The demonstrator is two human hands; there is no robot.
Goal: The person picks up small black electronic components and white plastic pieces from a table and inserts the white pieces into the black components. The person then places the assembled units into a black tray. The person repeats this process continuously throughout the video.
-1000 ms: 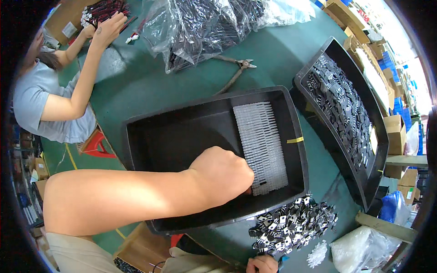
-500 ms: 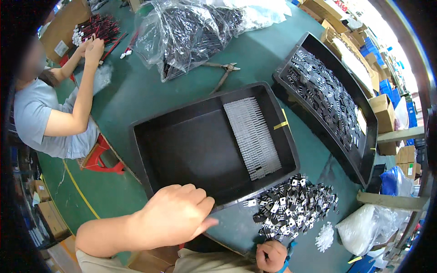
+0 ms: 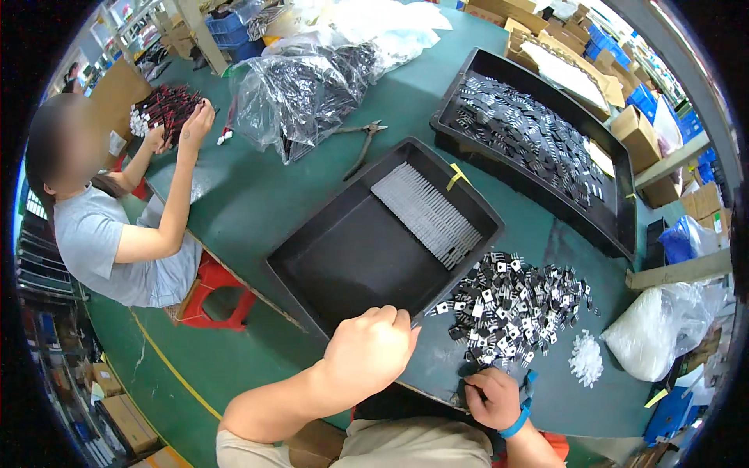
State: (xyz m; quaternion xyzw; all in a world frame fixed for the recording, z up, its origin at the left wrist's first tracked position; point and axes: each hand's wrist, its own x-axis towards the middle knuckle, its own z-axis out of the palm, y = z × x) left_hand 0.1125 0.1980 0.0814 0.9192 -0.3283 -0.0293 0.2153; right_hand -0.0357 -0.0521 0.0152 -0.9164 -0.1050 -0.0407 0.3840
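Observation:
My left hand point(image 3: 373, 351) is closed, knuckles up, over the near edge of a shallow black tray point(image 3: 320, 269). Its curled fingers hide whatever they may hold. Neat rows of small pale grey pieces point(image 3: 427, 214) line the far right side of that tray. My right hand point(image 3: 493, 399), a blue band point(image 3: 516, 421) at its wrist, is closed at the table's near edge. It rests beside a loose heap of black three-legged transistors point(image 3: 511, 308) with silvery faces, and its fingertips are partly hidden. A small pile of white bits point(image 3: 585, 359) lies right of the heap.
A long black bin point(image 3: 538, 171) of dark parts stands at the far right. Pliers point(image 3: 365, 144) and a clear bag of black parts point(image 3: 304, 93) lie beyond the tray. A seated co-worker point(image 3: 133, 234) handles red-black wires at left. A plastic bag point(image 3: 655, 327) sits at right.
The whole view has shifted and turned, so the tray appears rotated. My left thumb, which stuck out before, is now drawn in against the fingers. My right hand stays by the heap.

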